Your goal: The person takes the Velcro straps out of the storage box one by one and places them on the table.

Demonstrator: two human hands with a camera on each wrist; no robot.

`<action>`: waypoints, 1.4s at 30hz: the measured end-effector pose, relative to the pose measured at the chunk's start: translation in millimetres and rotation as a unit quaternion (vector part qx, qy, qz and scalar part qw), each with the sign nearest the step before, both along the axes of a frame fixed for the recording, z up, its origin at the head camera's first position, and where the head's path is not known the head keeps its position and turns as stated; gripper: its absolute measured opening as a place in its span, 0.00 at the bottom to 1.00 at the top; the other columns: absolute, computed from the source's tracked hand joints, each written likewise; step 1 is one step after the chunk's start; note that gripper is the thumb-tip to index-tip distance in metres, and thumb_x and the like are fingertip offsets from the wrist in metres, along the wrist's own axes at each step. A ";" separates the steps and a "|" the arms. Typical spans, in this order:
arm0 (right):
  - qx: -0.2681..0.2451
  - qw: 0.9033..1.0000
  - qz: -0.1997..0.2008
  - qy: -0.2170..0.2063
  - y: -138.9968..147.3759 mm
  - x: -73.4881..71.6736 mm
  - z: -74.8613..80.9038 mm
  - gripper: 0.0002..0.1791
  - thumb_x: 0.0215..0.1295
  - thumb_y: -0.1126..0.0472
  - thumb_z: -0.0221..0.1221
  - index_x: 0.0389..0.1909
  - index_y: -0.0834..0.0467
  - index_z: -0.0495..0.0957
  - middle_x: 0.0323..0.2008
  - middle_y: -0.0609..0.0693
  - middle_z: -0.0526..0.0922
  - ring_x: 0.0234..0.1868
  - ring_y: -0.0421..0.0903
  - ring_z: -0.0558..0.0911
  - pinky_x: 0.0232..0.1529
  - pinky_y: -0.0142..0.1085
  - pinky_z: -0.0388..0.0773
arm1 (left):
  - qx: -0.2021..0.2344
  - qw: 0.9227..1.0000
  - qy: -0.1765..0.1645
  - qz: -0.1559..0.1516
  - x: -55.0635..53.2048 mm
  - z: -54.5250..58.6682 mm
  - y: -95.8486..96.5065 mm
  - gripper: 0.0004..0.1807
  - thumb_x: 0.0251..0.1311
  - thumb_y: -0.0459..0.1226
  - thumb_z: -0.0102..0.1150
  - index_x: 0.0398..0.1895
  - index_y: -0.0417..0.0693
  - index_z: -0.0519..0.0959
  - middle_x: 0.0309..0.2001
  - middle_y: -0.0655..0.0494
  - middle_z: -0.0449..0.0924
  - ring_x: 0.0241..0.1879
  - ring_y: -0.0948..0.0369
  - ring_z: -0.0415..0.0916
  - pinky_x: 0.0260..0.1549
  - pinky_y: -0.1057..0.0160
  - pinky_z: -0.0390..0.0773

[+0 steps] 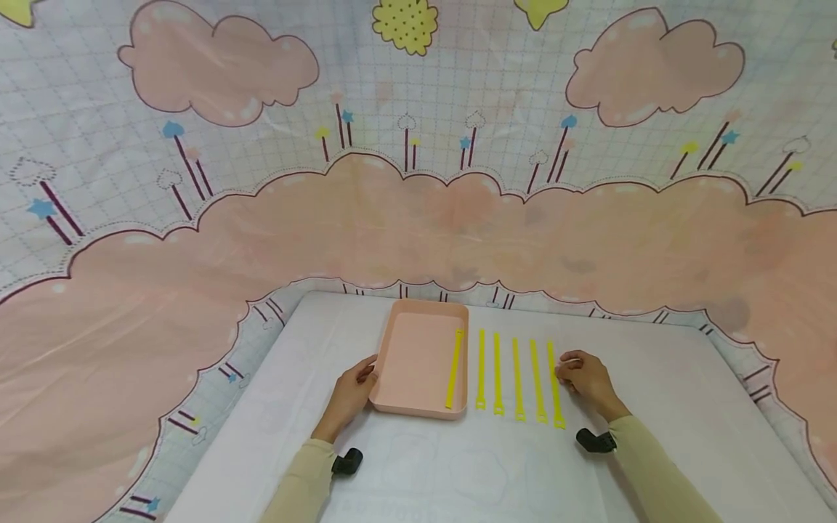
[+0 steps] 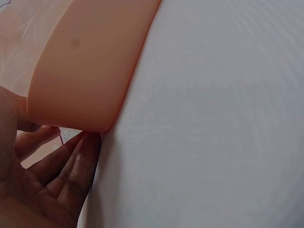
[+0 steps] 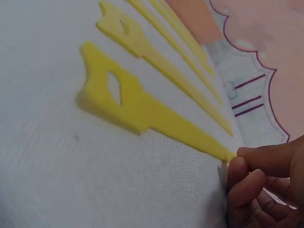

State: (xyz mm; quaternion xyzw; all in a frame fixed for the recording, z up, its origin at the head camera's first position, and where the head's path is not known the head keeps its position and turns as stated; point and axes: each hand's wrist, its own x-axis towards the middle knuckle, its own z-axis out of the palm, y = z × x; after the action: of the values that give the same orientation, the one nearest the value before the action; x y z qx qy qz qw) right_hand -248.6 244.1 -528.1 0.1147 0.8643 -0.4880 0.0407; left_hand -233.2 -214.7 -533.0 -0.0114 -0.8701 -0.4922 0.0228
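A shallow pink tray [image 1: 415,363] lies on the white table, one yellow cable tie [image 1: 454,369] inside along its right side. At the tray's left edge is my left hand [image 1: 352,396]; in the left wrist view its thumb is at the rim and the fingers [image 2: 78,166] are against the lower edge, holding the tray [image 2: 80,80]. My right hand [image 1: 588,378] pinches the far, narrow end of the rightmost cable tie [image 3: 183,130] between thumb and index finger. That tie is a flat strip with a wider, slotted head pointing toward me.
Several more yellow cable ties [image 1: 516,378] lie side by side between the tray and my right hand. The white table [image 1: 418,472] is backed by a patterned cloth [image 1: 418,232] with clouds and stars. Black wrist devices [image 1: 595,440] are on both forearms.
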 end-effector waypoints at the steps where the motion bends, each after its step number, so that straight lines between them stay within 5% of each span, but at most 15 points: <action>1: 0.000 1.000 0.000 0.002 -1.0 1.0 -0.1 0.17 0.65 0.63 0.59 0.52 0.66 0.73 0.36 0.53 0.83 0.27 0.41 0.78 0.25 0.32 0.76 | -0.001 1.000 -0.002 0.002 0.6 -1.0 -0.8 0.23 0.69 0.35 0.54 0.67 0.46 0.73 0.56 0.37 0.80 0.56 0.45 0.79 0.57 0.46 0.77; 21: -0.053 0.996 0.041 0.060 -30.2 7.2 40.2 0.21 0.69 0.60 0.59 0.57 0.66 0.72 0.48 0.60 0.81 0.39 0.43 0.84 0.35 0.32 0.81 | -0.004 1.000 0.007 0.012 1.1 -0.2 1.5 0.22 0.68 0.35 0.54 0.65 0.44 0.74 0.55 0.36 0.81 0.56 0.44 0.79 0.57 0.46 0.77; 27: -0.074 0.992 0.060 0.084 -41.0 9.6 45.0 0.18 0.69 0.63 0.59 0.56 0.67 0.72 0.48 0.61 0.81 0.45 0.55 0.84 0.36 0.36 0.82 | 0.005 1.000 -0.001 0.016 -0.2 -1.8 1.2 0.23 0.68 0.35 0.54 0.66 0.45 0.73 0.56 0.37 0.80 0.57 0.45 0.78 0.58 0.47 0.76; 42: -0.081 0.987 0.104 0.095 -68.1 10.4 51.3 0.18 0.67 0.63 0.60 0.55 0.65 0.74 0.46 0.60 0.81 0.44 0.54 0.83 0.38 0.38 0.82 | -0.001 1.000 0.009 0.015 -1.6 1.3 7.4 0.22 0.68 0.34 0.53 0.65 0.43 0.74 0.55 0.37 0.81 0.55 0.45 0.79 0.57 0.47 0.77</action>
State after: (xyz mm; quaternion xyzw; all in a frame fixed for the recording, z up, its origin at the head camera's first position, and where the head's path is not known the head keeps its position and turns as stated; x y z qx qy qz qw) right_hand -238.2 176.0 -476.9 -0.0265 0.8292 -0.5581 0.0179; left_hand -234.8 -207.3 -531.7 -0.0032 -0.8704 -0.4909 0.0381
